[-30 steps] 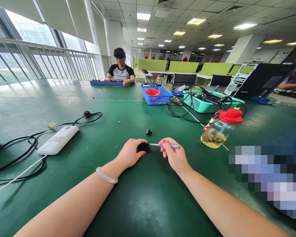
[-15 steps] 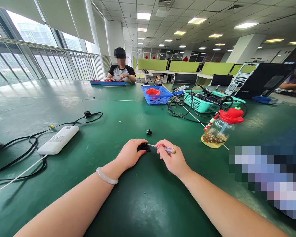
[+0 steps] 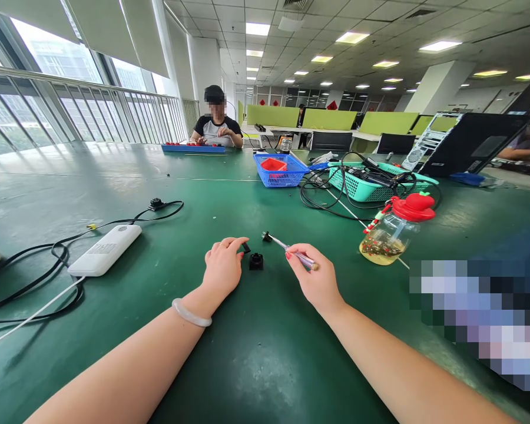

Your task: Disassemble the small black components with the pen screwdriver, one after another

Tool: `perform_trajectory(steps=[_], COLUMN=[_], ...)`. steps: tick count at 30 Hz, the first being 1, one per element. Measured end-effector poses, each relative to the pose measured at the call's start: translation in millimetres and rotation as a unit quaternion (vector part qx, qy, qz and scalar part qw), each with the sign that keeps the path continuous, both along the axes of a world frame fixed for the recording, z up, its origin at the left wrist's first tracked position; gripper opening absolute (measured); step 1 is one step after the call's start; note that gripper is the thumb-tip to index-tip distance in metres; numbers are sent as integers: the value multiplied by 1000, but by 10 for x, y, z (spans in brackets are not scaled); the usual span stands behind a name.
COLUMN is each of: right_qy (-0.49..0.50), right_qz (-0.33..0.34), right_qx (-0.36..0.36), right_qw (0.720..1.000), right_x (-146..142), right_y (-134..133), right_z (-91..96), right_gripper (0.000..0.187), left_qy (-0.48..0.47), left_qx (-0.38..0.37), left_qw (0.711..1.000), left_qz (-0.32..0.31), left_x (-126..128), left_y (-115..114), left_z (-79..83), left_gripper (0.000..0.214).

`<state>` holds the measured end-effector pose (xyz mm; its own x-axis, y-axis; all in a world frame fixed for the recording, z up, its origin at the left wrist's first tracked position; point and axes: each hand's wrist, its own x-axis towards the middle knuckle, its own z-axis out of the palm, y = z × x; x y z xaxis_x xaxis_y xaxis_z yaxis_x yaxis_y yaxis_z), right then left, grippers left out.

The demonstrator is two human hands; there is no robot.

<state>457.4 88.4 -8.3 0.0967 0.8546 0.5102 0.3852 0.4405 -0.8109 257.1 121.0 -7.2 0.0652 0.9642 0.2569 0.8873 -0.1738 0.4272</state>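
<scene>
My left hand [image 3: 223, 265] rests on the green table [image 3: 265, 365], its fingers pinched on a small black piece [image 3: 246, 247]. Just right of it a small black square part [image 3: 256, 261] lies free on the table. My right hand [image 3: 315, 280] is closed on a thin screwdriver [image 3: 291, 250] with a clear handle. The screwdriver's tip touches a second small black part [image 3: 266, 237] farther back.
A white power bank [image 3: 105, 249] with black and white cables lies at the left. A glass jar with a red lid [image 3: 395, 229] stands at the right. Behind are a blue basket [image 3: 280, 170], a teal basket of cables [image 3: 371, 182] and a laptop [image 3: 468, 144]. A person sits at the far end.
My left hand lifted a small black piece off the square part and moved left and back. The screwdriver's tip swung from the square part to the other black part farther back.
</scene>
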Motion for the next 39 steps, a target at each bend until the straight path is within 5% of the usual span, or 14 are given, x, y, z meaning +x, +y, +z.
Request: perform_trajectory(steps=[5, 10, 16, 20, 32, 39], right_qy=[10, 34, 48, 33, -37, 93], right_qz=[-7, -9, -36, -16, 58, 86], right_qx=[-96, -125, -105, -103, -168, -85], right_qw=[995, 992, 993, 994, 983, 988], right_x=[48, 92, 124, 132, 102, 91], right_y=[110, 174, 235, 267, 221, 157], right_z=[-80, -124, -160, -179, -129, -72], right_gripper=[33, 39, 38, 33, 36, 38], left_qy=[63, 23, 7, 33, 42, 52], left_qx=[-27, -22, -16, -61, -29, -26], left_qw=[998, 999, 988, 979, 998, 997], left_qz=[1, 9, -154, -190, -27, -54], left_x=[1, 23, 42, 45, 66, 44], left_y=[-48, -40, -39, -63, -51, -54], left_z=[14, 23, -25, -47, -17, -37], left_gripper=[34, 31, 36, 39, 35, 50])
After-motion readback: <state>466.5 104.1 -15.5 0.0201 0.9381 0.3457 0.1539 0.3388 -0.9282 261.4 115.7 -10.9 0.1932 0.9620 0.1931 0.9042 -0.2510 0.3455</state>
